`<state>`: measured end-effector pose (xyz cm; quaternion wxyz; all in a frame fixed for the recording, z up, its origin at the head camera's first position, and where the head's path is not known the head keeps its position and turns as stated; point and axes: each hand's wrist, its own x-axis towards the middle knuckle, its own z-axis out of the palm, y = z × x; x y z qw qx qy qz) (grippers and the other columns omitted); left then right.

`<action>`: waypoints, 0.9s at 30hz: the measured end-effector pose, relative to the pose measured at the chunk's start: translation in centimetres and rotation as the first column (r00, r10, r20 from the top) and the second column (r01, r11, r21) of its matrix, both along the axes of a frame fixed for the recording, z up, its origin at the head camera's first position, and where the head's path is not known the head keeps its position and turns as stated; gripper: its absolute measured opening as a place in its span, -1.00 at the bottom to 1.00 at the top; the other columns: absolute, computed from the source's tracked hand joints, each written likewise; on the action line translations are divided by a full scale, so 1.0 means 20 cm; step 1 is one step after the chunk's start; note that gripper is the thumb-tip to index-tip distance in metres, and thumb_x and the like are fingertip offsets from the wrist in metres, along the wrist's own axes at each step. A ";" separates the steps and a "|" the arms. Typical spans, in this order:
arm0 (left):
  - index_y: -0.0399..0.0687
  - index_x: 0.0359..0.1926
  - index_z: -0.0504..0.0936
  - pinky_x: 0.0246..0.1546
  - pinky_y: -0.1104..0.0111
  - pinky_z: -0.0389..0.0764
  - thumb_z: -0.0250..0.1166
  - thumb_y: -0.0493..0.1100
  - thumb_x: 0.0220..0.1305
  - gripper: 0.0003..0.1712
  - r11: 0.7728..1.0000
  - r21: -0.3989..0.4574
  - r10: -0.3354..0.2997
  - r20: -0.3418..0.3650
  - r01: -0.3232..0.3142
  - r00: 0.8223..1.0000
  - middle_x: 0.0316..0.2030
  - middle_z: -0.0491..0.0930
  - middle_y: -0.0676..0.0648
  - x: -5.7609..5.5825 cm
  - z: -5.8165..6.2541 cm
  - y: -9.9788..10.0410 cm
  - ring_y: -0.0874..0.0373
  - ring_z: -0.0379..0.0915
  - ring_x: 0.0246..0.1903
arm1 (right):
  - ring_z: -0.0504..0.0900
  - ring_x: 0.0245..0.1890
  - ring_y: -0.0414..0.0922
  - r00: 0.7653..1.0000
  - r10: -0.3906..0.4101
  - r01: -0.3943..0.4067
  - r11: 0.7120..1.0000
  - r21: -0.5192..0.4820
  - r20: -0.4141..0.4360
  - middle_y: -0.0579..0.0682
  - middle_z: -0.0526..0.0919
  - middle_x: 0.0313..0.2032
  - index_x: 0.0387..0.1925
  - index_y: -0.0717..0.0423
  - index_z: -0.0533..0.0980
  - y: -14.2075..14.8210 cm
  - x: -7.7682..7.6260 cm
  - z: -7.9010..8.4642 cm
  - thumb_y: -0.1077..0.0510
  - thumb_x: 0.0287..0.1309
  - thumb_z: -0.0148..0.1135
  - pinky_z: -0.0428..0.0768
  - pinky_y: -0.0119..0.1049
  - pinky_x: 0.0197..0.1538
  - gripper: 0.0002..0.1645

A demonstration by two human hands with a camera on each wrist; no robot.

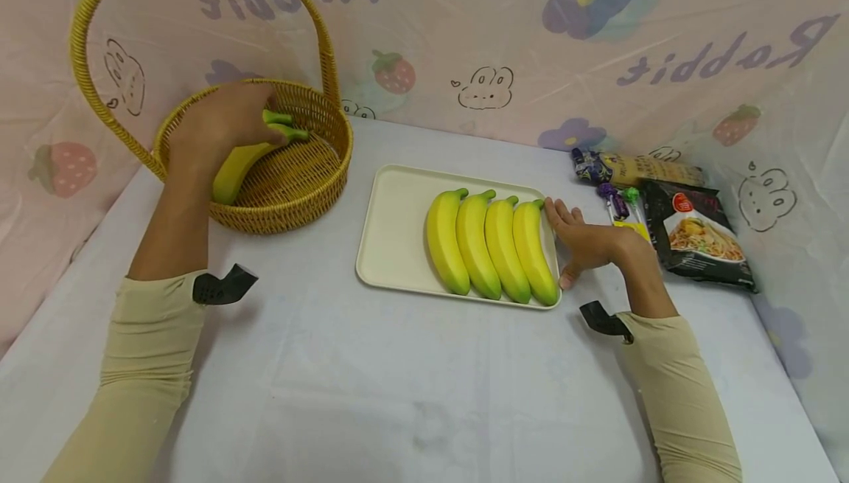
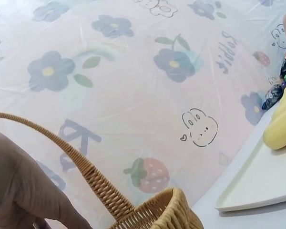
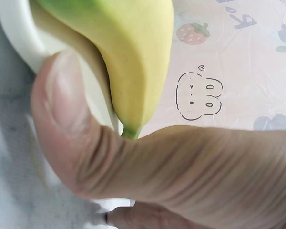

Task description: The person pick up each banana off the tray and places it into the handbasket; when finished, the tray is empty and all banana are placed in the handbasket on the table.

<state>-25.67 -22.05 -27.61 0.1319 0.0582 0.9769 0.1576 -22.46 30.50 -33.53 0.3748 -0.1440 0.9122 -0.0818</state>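
In the head view my left hand [image 1: 219, 122] is inside the wicker basket [image 1: 285, 214], curled over a banana [image 1: 232, 173]; its fingertips are mostly hidden. Two green stems show by the thumb. In the left wrist view part of that hand [image 2: 26, 186] appears beside the basket handle [image 2: 76, 157]. A cream tray [image 1: 394, 228] bears a row of several yellow bananas [image 1: 474, 247] on its right part. My right hand [image 1: 587, 243] rests at the tray's right edge with fingers extended. Its thumb [image 3: 64, 100] touches the rim, close to the last banana [image 3: 138, 62].
On the right lie a black noodle packet [image 1: 703, 236], a long wrapped package [image 1: 637, 169] and small purple-and-green wrapped sweets [image 1: 620, 203]. The basket's tall handle [image 1: 79, 40] arches over the left arm. A patterned curtain [image 1: 464, 40] stands behind the white table [image 1: 345, 380].
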 end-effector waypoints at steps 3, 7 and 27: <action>-0.39 0.41 0.32 0.29 -0.29 0.39 0.31 -0.04 0.47 -0.29 1.000 0.000 -0.008 -0.024 0.008 1.000 0.35 0.38 -0.47 0.02 0.01 0.03 -0.40 0.34 0.24 | -0.52 0.59 0.47 1.000 0.004 -0.004 1.000 -0.006 0.000 0.36 -0.65 0.60 0.60 0.21 -0.63 0.00 0.00 0.00 -0.06 -0.24 0.69 -0.27 0.54 0.51 0.88; -0.38 0.25 0.43 0.18 -0.21 0.49 0.30 -0.03 0.47 -0.43 0.999 -0.004 -0.047 -0.085 0.047 0.995 0.19 0.50 -0.42 0.05 0.03 0.12 -0.30 0.43 0.10 | -0.54 0.59 0.46 1.000 0.002 -0.002 1.000 -0.010 0.003 0.36 -0.65 0.60 0.60 0.21 -0.64 0.00 0.00 0.00 -0.05 -0.23 0.69 -0.27 0.55 0.51 0.88; -0.24 0.41 0.39 0.32 -0.31 0.42 0.30 -0.01 0.49 -0.36 0.974 -0.159 -0.197 -0.248 0.160 0.949 0.36 0.33 -0.51 0.17 -0.02 0.52 -0.47 0.32 0.31 | -0.50 0.60 0.47 1.000 0.002 -0.002 1.000 0.028 -0.003 0.36 -0.63 0.60 0.60 0.19 -0.64 0.00 0.00 0.00 -0.10 -0.24 0.67 -0.23 0.55 0.50 0.88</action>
